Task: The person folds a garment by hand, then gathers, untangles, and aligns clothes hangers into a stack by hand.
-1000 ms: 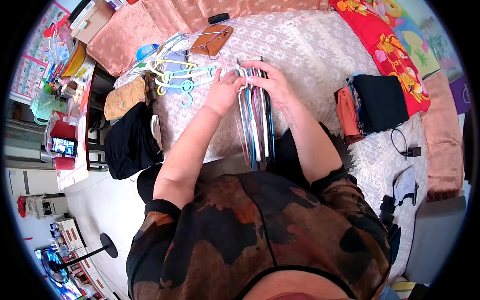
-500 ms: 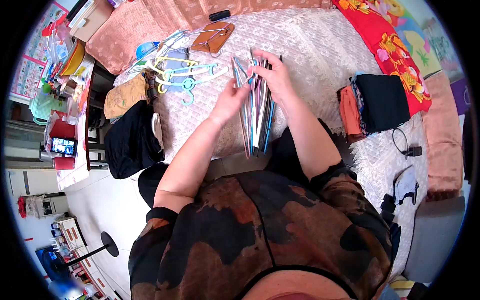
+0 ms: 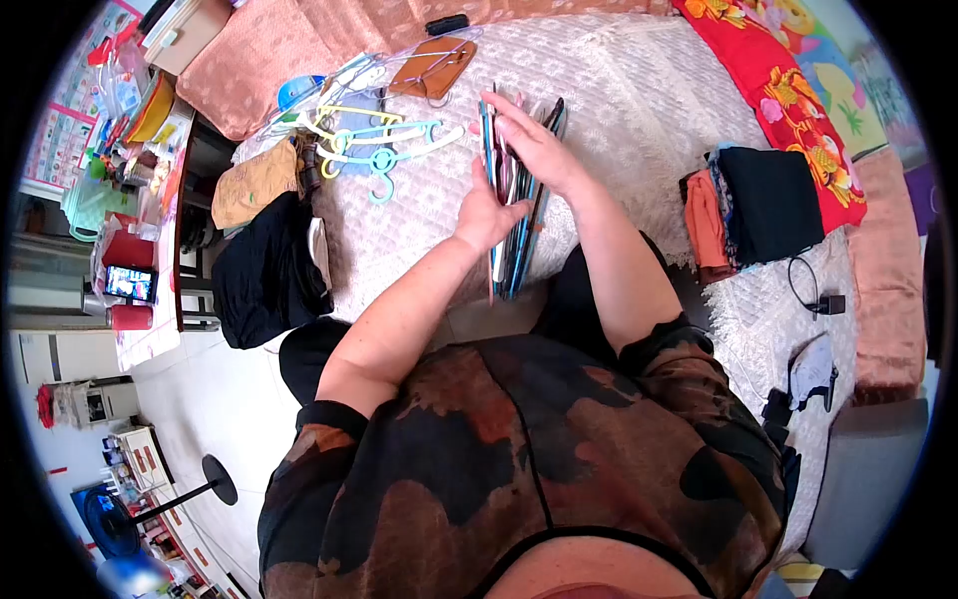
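Note:
A bundle of clothes hangers point(image 3: 512, 240), seen nearly edge-on in blue, black, white and pink, stands between my hands at the bed's front edge. Low on its left side, my left hand point(image 3: 489, 214) grips it, thumb across the near face. Higher up, my right hand point(image 3: 534, 148) holds it from the right with fingers reaching over the top; part of its grip is hidden. Left of the bundle, loose plastic hangers point(image 3: 384, 158) in yellow, white and light blue lie on the bed.
The quilted bed cover point(image 3: 619, 100) spreads ahead. Dark folded clothes point(image 3: 768, 205) are stacked at right, and a black garment point(image 3: 261, 275) lies at left beside a patterned yellow cloth point(image 3: 254, 187). A brown flat item point(image 3: 431, 68) and a cabled black adapter point(image 3: 830, 304) also lie there.
My fingers have left the hook area at the bundle's upper middle. My left hand has slid lower and rightward, and both hands now press the bundle from its sides; it looks more compact.

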{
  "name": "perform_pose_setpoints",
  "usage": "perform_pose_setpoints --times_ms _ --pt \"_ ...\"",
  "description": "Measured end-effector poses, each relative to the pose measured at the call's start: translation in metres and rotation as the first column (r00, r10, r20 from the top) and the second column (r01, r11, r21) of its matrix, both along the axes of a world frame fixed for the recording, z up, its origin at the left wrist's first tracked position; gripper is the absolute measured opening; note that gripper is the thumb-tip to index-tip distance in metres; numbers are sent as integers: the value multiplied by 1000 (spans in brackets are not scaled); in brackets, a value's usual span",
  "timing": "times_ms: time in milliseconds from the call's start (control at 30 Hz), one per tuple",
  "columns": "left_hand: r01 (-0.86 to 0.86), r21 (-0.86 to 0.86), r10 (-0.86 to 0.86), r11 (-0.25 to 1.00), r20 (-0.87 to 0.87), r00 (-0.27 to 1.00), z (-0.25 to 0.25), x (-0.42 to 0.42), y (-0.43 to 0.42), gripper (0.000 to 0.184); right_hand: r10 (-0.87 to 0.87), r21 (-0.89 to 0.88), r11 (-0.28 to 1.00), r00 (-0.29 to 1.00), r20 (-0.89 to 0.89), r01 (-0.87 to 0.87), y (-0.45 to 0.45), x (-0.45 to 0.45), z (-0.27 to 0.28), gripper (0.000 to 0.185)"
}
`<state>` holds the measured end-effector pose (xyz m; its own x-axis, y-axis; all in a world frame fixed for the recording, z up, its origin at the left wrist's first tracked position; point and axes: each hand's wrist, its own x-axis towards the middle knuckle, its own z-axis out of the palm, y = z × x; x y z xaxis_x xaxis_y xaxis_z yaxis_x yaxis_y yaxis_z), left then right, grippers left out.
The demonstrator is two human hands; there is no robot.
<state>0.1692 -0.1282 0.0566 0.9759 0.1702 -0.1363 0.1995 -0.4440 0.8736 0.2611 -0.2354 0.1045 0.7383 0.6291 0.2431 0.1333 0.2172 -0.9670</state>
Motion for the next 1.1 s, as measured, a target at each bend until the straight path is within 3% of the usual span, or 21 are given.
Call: perform_pose_setpoints --times_ms 33,67,233,300,367,433,500,567,633,700,767,833,900,967,1033,1100 --pt "-7 8 7 1000 -22 1000 4 -2 -1 104 -54 -190 973 930 364 131 -1 -3 4 53" --pt "9 3 -8 1000 -112 994 9 -2 -1 106 7 -418 884 887 462 211 -12 -6 10 69" --pt "24 -57 -22 998 43 999 -22 5 -2 107 -16 -447 880 948 317 164 -7 -9 7 84" --pt "38 -168 -13 985 145 989 -28 8 -5 109 -35 -62 997 967 254 52 -2 -10 2 83" --pt "18 -133 -1 991 124 992 -26 8 -2 109 6 -63 998 970 244 9 -4 -4 -1 83" --pt "66 -214 -53 975 65 997 -20 6 0 109 88 -30 996 933 348 -83 -7 3 -7 82" --pt "51 -194 -45 980 34 998 -17 3 -1 109 114 -26 994 962 249 -111 -7 5 -11 79" --pt "21 -40 -13 999 176 984 -16 4 -3 109 181 -6 983 978 101 -181 -10 4 -4 76" --pt "31 -77 -18 997 156 988 -8 3 -3 109 164 -2 986 982 99 -164 -12 4 -3 70" --pt "43 -163 -25 986 109 994 0 1 -5 108 -92 -140 978 922 375 155 -15 4 -2 63" --pt "32 -160 -21 987 70 997 6 -2 -6 108 -114 -139 974 920 376 177 -17 2 -2 59" --pt "87 -41 -79 995 161 984 -5 2 -3 107 -72 -98 988 914 399 121 -17 8 -2 60" --pt "80 34 -84 996 116 990 -4 1 -3 107 -22 -61 997 947 319 44 -20 11 -2 60" --pt "103 147 -108 984 30 994 8 -2 -6 116 204 100 975 977 -66 -197 -21 13 -3 60" --pt "126 146 -138 981 79 987 -1 1 -5 120 139 108 985 989 -47 -133 -13 8 -5 59" --pt "144 200 -160 969 63 985 -4 0 -5 125 -101 -9 995 994 31 101 -4 5 -5 55"
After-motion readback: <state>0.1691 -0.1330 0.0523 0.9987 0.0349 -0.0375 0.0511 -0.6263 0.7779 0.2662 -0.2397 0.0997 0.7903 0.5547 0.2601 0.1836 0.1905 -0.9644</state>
